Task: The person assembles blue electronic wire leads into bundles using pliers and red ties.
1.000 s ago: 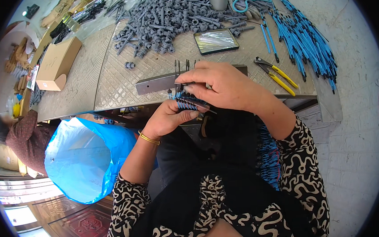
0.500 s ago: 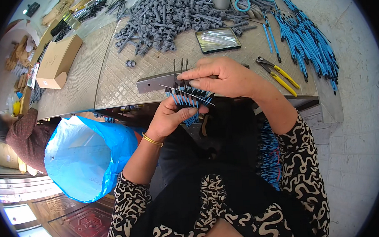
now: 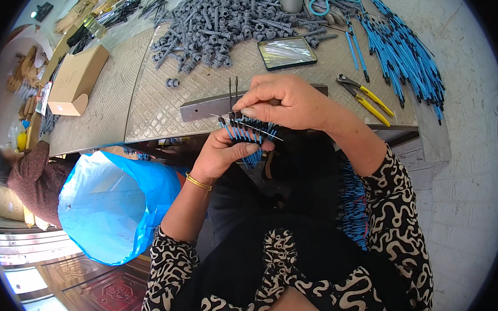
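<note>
My left hand [image 3: 221,156] is closed around a bundle of blue rods with black ends [image 3: 243,134], held just off the table's front edge. A thin metal needle [image 3: 279,138] lies slantwise across the row of black ends. Over the bundle, my right hand [image 3: 291,103] has thumb and fingers pinched at the black ends; what sits between the fingertips is mostly hidden. Two thin black stalks [image 3: 230,93] stick up beside the right fingertips. Behind them a grey metal bar [image 3: 199,109] lies along the table edge.
Cutting pliers with yellow handles [image 3: 376,110] and many blue rods [image 3: 405,60] lie right. A pile of grey fittings [image 3: 213,29] and a tray of thin needles [image 3: 286,54] are beyond my hands. Left are a cardboard box [image 3: 79,80], a blue bag [image 3: 101,207] and another person [image 3: 36,180].
Three black stalks stood up by my right fingers before; two show now. The right fingers have curled into a tighter pinch. My left hand has barely moved.
</note>
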A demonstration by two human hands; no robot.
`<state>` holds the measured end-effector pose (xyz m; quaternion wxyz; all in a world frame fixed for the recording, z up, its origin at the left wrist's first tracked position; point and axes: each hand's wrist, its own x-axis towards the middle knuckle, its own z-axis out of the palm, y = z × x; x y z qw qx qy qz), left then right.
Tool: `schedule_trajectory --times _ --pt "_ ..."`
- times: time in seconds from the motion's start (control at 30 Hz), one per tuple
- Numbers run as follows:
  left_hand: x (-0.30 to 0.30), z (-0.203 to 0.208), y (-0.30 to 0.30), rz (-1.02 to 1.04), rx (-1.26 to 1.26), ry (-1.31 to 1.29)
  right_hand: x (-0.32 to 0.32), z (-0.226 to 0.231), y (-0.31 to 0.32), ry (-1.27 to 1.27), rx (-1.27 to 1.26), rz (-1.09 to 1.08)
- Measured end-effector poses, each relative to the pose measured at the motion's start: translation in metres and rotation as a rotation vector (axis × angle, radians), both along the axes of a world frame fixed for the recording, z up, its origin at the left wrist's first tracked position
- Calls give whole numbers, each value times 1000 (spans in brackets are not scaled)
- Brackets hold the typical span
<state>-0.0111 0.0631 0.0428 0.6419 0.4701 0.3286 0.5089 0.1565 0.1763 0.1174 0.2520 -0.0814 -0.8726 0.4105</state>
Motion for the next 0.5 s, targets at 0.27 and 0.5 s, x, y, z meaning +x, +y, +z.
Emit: schedule_trajectory --times 0.27,0.5 --pt "3 4 0 1 7 148 -16 -2 -11 65 48 -160" --pt "1 0 -4 51 96 202 -31 4 -5 3 127 -98"
